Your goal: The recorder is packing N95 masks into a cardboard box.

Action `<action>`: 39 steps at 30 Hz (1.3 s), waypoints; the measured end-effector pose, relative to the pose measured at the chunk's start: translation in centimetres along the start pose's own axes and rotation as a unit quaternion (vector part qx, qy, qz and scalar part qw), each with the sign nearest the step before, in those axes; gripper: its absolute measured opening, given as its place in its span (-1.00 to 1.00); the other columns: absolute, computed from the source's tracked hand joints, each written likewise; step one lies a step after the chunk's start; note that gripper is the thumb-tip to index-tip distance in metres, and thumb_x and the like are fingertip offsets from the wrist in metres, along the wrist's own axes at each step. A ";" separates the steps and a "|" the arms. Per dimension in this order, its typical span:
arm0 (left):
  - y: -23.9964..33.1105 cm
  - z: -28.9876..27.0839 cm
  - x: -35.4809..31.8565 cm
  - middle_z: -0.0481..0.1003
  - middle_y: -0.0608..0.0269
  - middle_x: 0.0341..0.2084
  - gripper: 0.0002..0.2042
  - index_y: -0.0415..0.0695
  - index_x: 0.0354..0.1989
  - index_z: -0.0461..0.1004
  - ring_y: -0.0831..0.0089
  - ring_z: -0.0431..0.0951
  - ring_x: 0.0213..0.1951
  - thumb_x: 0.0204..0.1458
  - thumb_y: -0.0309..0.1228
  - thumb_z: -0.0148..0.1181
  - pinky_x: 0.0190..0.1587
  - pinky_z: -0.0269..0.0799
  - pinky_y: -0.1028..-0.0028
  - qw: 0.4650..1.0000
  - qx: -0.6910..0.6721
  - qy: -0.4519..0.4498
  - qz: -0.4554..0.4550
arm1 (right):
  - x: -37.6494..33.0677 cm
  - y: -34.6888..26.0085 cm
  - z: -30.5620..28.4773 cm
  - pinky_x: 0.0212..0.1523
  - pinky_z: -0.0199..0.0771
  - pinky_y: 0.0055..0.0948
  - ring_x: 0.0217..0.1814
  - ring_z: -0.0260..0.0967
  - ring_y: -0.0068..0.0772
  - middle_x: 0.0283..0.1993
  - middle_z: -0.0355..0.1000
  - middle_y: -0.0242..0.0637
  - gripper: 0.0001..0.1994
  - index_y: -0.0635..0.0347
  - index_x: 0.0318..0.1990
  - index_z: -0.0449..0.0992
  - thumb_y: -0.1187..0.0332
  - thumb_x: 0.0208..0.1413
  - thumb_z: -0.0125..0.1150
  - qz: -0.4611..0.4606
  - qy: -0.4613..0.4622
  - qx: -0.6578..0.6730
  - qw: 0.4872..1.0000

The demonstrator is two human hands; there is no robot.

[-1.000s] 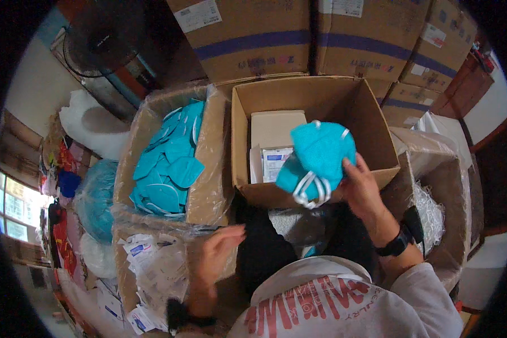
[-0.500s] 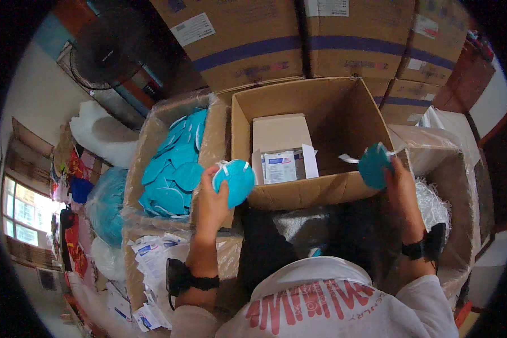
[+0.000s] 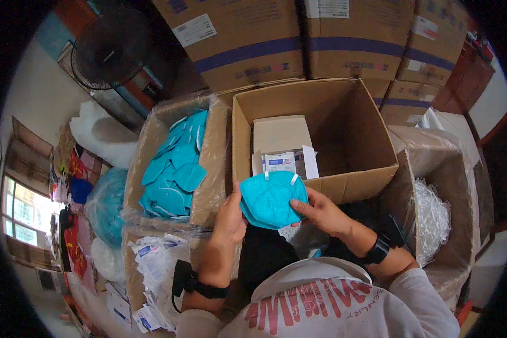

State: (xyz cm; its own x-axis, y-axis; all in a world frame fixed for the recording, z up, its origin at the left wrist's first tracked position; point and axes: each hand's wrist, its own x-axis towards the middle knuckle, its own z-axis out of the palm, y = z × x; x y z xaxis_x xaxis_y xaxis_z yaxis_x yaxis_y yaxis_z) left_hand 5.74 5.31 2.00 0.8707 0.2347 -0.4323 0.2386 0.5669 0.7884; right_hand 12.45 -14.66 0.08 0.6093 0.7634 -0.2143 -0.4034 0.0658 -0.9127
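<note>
In front of my body, near the front of the open carton, is a teal cup-shaped face mask with two short white strap pieces at its top edge. My left hand is closed at its left side, the fingertips hidden behind it. On the other side my right hand grips the mask, thumb pressed on the front and fingers underneath. Whether a second mask lies directly behind it is hard to see. The open carton holds a smaller white box with small printed packets at its front.
A plastic-lined box on the left holds many teal masks. Below it, another contains white printed packets. At right, a lined box holds white straps. Stacked cartons rise behind, with a fan at far left.
My hands have come together from opposite sides, each having held a teal mask. The right hand moved left, away from the strap box, and the masks now meet in front of the carton.
</note>
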 end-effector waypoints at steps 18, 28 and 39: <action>2.7 1.2 -3.1 0.48 0.01 -0.39 -0.73 -0.21 -0.18 0.37 0.25 0.52 -0.33 0.05 -0.27 -0.01 -0.29 0.38 0.39 0.794 0.567 -0.139 0.171 | -0.1 -3.8 0.7 -0.03 0.24 -0.26 -0.07 0.29 -0.14 -0.26 0.38 -0.10 -0.67 0.25 -0.19 0.30 0.22 -0.02 0.13 -0.335 0.032 -0.425 0.840; 2.0 2.3 -2.6 0.46 -0.03 -0.41 -0.73 -0.20 -0.23 0.37 0.13 0.49 -0.33 -0.03 -0.27 0.09 -0.33 0.36 0.37 0.853 0.482 -0.072 0.188 | 0.6 -0.9 2.2 -0.30 0.16 -0.19 -0.44 0.17 -0.01 -0.54 0.22 -0.10 -0.80 0.25 -0.51 0.27 0.33 0.05 -0.02 -0.306 0.031 -0.460 0.833; 0.4 2.8 0.2 0.38 -0.04 -0.55 -0.71 -0.24 -0.43 0.32 0.10 0.42 -0.44 0.12 -0.24 -0.17 -0.41 0.28 0.27 0.797 0.523 0.057 0.296 | 0.1 -1.4 3.4 -0.38 0.29 -0.29 -0.35 0.35 -0.17 -0.46 0.35 -0.04 -0.74 0.27 -0.41 0.27 0.22 0.12 -0.06 -0.094 -0.075 -0.330 0.936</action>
State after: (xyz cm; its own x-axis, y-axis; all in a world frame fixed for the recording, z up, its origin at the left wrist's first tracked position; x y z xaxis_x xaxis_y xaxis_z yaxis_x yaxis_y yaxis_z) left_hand 7.23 3.36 3.39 0.9337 0.3198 0.1612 0.0800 -0.6250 0.7765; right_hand 10.75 -12.50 2.49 0.5041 0.8634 -0.0225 0.2414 -0.1659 -0.9561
